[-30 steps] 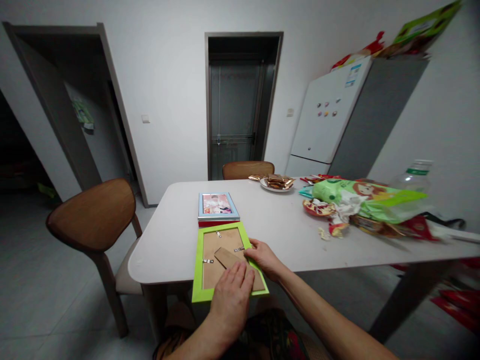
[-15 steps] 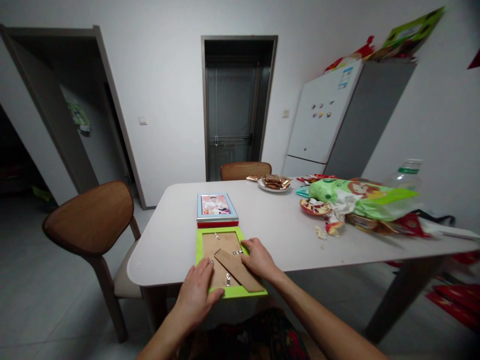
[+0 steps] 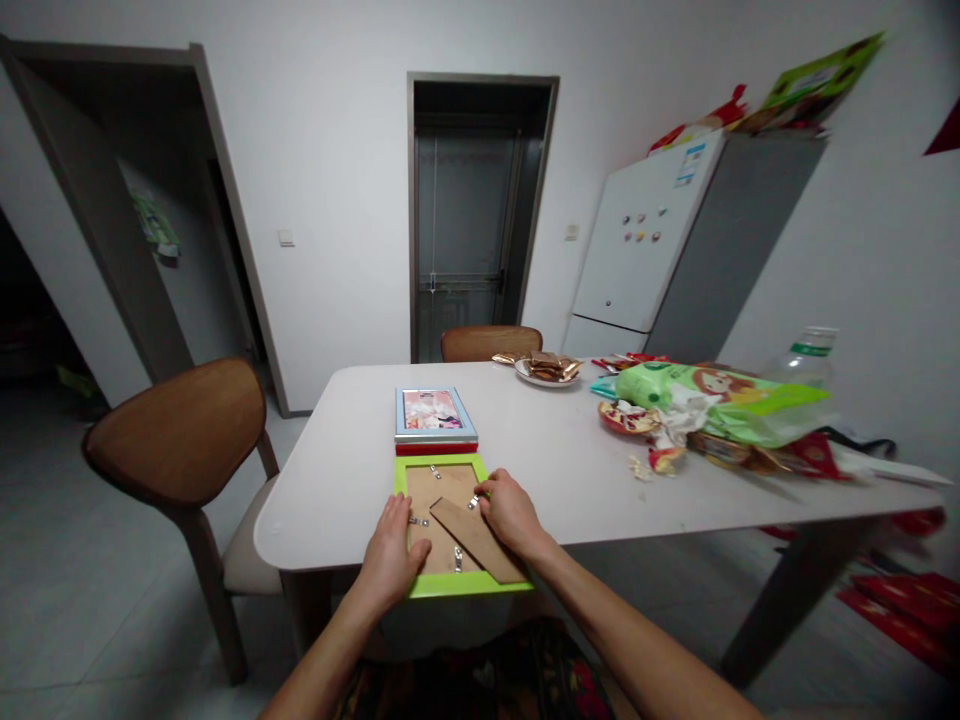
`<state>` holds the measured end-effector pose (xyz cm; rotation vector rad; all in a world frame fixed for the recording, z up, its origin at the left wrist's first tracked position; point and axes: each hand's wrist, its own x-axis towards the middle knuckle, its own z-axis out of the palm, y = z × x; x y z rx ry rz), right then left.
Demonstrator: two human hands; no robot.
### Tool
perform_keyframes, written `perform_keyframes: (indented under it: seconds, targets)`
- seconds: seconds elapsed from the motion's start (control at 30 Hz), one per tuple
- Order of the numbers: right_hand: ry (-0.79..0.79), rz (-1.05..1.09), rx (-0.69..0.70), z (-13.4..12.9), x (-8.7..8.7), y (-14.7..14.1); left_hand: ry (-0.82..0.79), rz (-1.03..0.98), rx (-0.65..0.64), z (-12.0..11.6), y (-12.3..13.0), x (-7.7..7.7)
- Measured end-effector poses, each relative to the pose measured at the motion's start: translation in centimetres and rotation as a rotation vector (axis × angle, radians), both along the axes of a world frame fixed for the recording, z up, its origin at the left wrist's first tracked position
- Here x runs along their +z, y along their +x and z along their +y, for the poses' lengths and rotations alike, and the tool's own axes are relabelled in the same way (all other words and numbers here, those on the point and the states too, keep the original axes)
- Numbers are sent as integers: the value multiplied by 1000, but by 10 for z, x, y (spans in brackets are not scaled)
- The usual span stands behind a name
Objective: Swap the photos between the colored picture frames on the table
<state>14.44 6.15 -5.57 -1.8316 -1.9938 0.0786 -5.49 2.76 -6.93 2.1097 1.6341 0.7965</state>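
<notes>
A green photo frame (image 3: 469, 583) lies back side up at the table's near edge, its brown backing board (image 3: 442, 487) and slanted stand leg (image 3: 480, 540) showing. My left hand (image 3: 391, 552) rests over the frame's left side, fingers lying flat and thumb apart. At the right side, my right hand (image 3: 511, 512) has its fingers bent at the metal clip (image 3: 473, 502), pressed together there. Just beyond the green frame lies a light blue frame with a pink picture (image 3: 433, 411), on top of something red (image 3: 436, 449).
On the white table (image 3: 345, 450), a plate of wrapped snacks (image 3: 549, 370) stands at the back. To the right are a pomegranate piece (image 3: 628, 418), a green bag (image 3: 720, 395) and a clear bottle (image 3: 814, 360). A wooden chair (image 3: 180, 430) stands at the left.
My left hand has slid up and left, uncovering the left clip. My right fingers have curled at the right clip, which has turned to a steeper angle.
</notes>
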Motion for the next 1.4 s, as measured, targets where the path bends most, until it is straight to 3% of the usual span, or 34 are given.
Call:
perform_keyframes:
  seconds: [0.23,0.33,0.43,0.53,1.1,1.27,1.4]
  targets:
    - [65,-26,-8,-5,9,-11,56,-175,28,2,-2,-7]
    - [129,10,150,-11,14,-32,64,-184,35,3,-2,-9]
    - [95,28,325,-14,15,-54,72,-189,31,4,-2,-9]
    - [66,-10,384,-13,13,-68,74,-191,26,4,-2,-9]
    - [79,-67,186,-6,7,-85,74,-196,26,6,-2,-12]
    - [23,13,219,9,9,-72,76,-203,37,4,-2,-12]
    - [23,-6,130,27,11,-54,78,-201,40,3,-2,-11]
